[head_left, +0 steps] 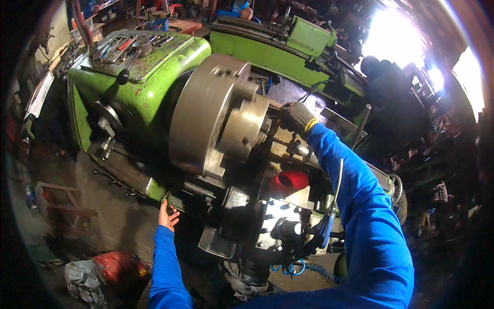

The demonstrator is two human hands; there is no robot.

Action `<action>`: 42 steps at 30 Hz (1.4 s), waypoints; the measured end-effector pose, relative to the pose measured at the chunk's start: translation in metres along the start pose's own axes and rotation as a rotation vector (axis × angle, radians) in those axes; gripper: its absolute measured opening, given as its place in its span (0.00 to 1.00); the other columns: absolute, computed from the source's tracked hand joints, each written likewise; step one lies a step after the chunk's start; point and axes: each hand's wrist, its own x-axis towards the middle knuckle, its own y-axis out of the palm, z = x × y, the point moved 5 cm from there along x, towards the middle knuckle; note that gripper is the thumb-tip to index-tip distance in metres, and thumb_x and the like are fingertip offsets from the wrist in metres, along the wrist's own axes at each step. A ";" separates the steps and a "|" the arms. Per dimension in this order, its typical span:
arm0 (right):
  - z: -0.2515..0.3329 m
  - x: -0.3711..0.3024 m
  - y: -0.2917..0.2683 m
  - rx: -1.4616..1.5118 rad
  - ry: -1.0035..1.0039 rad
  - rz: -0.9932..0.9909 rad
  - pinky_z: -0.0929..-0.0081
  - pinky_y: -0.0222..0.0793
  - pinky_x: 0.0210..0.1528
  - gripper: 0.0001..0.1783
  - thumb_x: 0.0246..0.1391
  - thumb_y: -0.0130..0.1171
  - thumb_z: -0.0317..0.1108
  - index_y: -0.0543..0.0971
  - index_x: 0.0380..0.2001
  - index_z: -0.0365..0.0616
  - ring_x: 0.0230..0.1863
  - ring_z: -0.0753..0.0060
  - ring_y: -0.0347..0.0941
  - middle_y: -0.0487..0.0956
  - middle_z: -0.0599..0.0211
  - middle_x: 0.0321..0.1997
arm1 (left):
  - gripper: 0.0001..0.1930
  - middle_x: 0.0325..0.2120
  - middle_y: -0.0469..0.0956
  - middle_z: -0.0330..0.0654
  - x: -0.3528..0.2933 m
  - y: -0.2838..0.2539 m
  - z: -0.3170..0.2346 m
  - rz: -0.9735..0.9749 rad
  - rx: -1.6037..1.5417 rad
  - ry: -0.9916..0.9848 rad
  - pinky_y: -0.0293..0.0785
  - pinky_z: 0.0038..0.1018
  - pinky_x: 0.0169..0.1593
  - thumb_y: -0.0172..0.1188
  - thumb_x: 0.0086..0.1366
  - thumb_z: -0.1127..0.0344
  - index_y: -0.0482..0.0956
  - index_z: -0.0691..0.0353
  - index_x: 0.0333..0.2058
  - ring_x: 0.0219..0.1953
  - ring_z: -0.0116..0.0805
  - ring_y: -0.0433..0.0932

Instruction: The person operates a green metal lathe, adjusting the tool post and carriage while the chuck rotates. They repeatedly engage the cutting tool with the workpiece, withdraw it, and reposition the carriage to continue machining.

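A large steel lathe chuck (203, 116) grips a stepped round metal workpiece (247, 123); the surfaces look smeared as if turning. My right hand (298, 118), in a grey knit glove with a yellow cuff, is closed beside the workpiece's outer end. A thin brownish piece (275, 104) runs from its fingers toward the workpiece; its kind is unclear. My left hand (168, 215) is bare, low at the front of the green headstock (154, 103). Its fingers curl about the dark knob of a short lever (165, 198).
Wrenches and other tools (121, 49) lie on top of the headstock. Below my right forearm stand a tool post (283, 226), a red round object (289, 182) and an air blow gun (327, 229). A red and grey bag (108, 278) sits on the floor at left.
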 end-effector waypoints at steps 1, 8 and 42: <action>0.006 0.009 0.002 -0.279 -0.115 -0.036 0.71 0.73 0.24 0.12 0.64 0.57 0.39 0.87 0.32 0.49 0.22 0.70 0.79 0.84 0.68 0.23 | 0.27 0.29 0.77 0.29 -0.001 0.000 -0.001 0.001 0.000 0.002 0.64 0.39 0.50 0.61 0.60 0.25 0.75 0.41 0.38 0.37 0.32 0.78; 0.005 -0.003 -0.016 -0.460 -0.086 -0.192 0.69 0.77 0.27 0.09 0.61 0.60 0.36 0.87 0.30 0.49 0.25 0.69 0.83 0.85 0.66 0.25 | 0.43 0.35 0.77 0.34 -0.007 0.008 -0.009 0.045 -0.016 0.023 0.67 0.40 0.51 0.63 0.58 0.25 0.67 0.51 0.60 0.41 0.36 0.79; 0.058 -0.089 -0.033 0.038 0.191 -0.214 0.51 0.78 0.51 0.17 0.60 0.57 0.45 0.86 0.45 0.48 0.46 0.43 0.83 0.87 0.51 0.43 | 0.32 0.71 0.63 0.50 -0.033 -0.038 0.091 -0.330 1.719 0.112 0.71 0.52 0.65 0.64 0.66 0.50 0.74 0.60 0.65 0.66 0.56 0.70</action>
